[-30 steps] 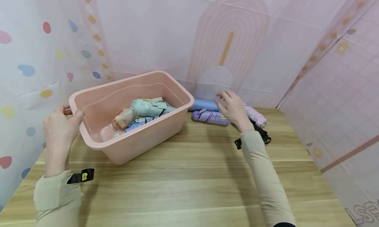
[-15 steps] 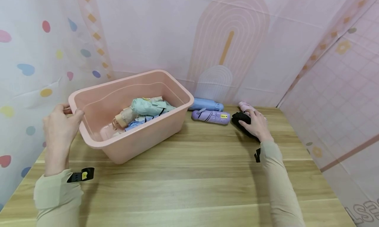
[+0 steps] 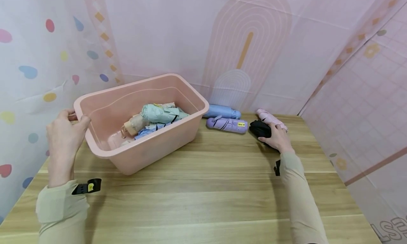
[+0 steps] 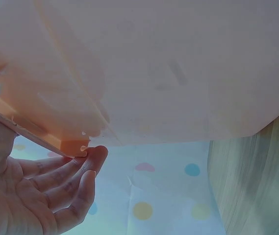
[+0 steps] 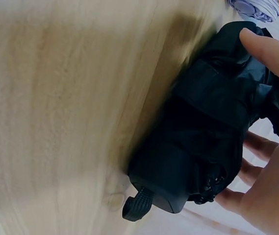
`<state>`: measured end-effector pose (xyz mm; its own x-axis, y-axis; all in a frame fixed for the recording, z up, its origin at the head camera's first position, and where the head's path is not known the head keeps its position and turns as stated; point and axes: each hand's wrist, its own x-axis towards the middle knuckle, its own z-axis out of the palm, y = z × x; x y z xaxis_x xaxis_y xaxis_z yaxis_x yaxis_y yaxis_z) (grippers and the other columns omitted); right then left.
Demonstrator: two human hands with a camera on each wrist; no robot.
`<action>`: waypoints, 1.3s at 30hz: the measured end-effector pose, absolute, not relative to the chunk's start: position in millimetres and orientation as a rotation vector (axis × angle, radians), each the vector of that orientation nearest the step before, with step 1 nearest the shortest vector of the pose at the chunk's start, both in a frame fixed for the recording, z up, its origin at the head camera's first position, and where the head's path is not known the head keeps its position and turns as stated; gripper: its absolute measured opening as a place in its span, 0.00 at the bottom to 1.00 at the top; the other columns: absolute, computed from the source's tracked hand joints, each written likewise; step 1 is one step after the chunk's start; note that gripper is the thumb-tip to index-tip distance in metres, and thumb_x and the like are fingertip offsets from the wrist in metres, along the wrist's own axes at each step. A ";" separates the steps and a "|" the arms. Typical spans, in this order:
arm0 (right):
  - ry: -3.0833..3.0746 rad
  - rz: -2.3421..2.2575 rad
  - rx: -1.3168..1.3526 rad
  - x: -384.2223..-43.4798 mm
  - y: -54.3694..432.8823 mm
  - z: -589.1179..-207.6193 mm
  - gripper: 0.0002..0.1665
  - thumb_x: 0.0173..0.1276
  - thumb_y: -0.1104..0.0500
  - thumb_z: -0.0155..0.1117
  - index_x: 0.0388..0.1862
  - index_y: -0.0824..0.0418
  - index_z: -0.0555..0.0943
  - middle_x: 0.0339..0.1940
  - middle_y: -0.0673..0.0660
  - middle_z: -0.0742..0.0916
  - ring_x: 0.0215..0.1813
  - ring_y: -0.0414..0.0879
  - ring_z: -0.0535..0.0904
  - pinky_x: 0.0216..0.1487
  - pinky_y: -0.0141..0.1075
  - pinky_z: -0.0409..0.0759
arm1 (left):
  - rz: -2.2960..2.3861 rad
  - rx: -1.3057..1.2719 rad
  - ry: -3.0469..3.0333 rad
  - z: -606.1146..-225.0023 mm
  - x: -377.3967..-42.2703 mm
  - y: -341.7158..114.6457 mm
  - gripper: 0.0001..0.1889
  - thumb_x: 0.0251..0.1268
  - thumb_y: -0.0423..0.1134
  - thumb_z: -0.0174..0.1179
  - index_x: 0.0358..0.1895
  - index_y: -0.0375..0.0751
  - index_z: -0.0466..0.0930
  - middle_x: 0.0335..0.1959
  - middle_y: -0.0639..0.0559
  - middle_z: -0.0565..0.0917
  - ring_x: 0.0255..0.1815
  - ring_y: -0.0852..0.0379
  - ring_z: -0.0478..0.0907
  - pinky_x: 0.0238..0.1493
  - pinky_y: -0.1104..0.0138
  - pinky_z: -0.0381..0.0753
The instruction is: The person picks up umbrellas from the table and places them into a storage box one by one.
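Note:
At the left end of the pink plastic bin [image 3: 159,146], my left hand [image 3: 67,136] pinches the rim between thumb and fingers. The left wrist view has those fingers [image 4: 78,188] curled up under the lip from outside. On the right, my right hand [image 3: 279,138] grips a black folded umbrella [image 3: 260,128], thumb on one side and fingers on the other. Seen from the right wrist, the black umbrella [image 5: 198,112] has a wrist strap [image 5: 138,204] at its handle end. A pale pink folded umbrella [image 3: 268,116] lies just behind it, partly covered by the hand.
Between the bin and the right hand lie a lilac folded umbrella [image 3: 227,125] and a blue one [image 3: 222,111], its left end behind the bin. Inside the bin are several folded umbrellas, a mint one [image 3: 160,114] on top. Patterned cloth [image 3: 178,32] hangs along the wooden table's [image 3: 203,201] back.
My right hand has moved right and down from above the lilac umbrella and taken hold of the black umbrella. The left hand has stayed on the bin's rim.

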<state>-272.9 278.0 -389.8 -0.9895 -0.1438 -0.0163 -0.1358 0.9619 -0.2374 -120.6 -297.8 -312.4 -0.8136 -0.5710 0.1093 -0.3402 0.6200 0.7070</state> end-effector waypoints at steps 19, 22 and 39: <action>3.018 -0.361 -0.192 -282.2 274.0 -393.2 0.50 0.58 0.52 0.69 0.72 0.66 0.56 0.67 0.79 0.65 0.64 0.73 0.65 0.62 0.63 0.66 | -1.023 0.732 -2.521 -312.1 -120.9 -297.3 0.34 0.64 0.49 0.44 0.68 0.27 0.60 0.59 0.24 0.73 0.60 0.27 0.69 0.49 0.44 0.74; 3.018 -0.368 -0.191 -283.8 274.0 -395.5 0.50 0.57 0.53 0.70 0.72 0.66 0.56 0.66 0.79 0.65 0.64 0.74 0.65 0.62 0.63 0.66 | -1.019 0.729 -2.524 -312.7 -120.9 -298.0 0.34 0.64 0.49 0.44 0.68 0.27 0.61 0.59 0.25 0.73 0.60 0.28 0.69 0.44 0.49 0.75; 3.069 -0.382 -0.233 -289.3 276.2 -399.4 0.47 0.53 0.60 0.71 0.69 0.66 0.59 0.61 0.81 0.70 0.59 0.75 0.70 0.58 0.62 0.69 | -0.983 0.717 -2.531 -311.8 -120.2 -298.5 0.34 0.63 0.49 0.45 0.66 0.27 0.63 0.57 0.25 0.75 0.59 0.29 0.70 0.35 0.63 0.68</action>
